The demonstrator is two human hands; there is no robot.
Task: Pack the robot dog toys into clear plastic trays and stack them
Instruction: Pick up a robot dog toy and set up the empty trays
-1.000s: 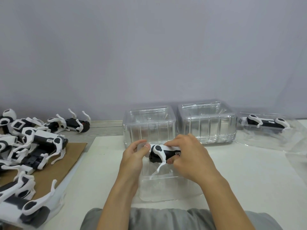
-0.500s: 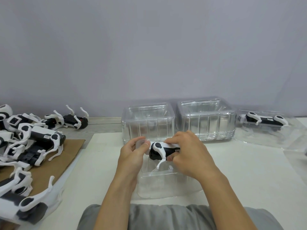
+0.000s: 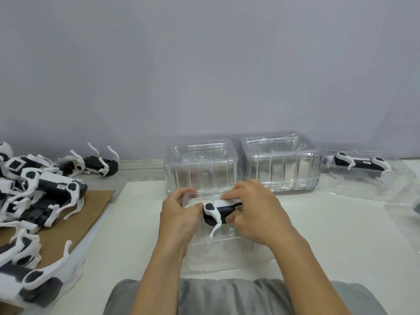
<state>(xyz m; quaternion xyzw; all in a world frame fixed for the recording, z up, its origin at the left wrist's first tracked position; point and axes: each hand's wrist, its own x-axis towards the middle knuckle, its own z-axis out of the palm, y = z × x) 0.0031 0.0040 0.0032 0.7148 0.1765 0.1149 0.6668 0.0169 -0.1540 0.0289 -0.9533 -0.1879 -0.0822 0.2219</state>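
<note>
- A pile of robot dog toys [image 3: 43, 196] is seen far left, on brown cardboard [image 3: 95, 201].
- One toy dog [image 3: 219, 211] is held in the middle – over the near clear tray [image 3: 218, 253].
- Its left end is pinched by the left hand [image 3: 179, 214]; its right end is wrapped by the curled fingers of the right hand [image 3: 256, 212].
- The packing step seems under way – next the dog likely must be pressed down into the tray.
- Two empty tray stacks [image 3: 201, 167] are behind; a packed tray [image 3: 361, 171] is far right.

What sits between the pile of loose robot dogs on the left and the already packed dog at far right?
Head view: two stacks of empty clear trays along the wall.
</note>
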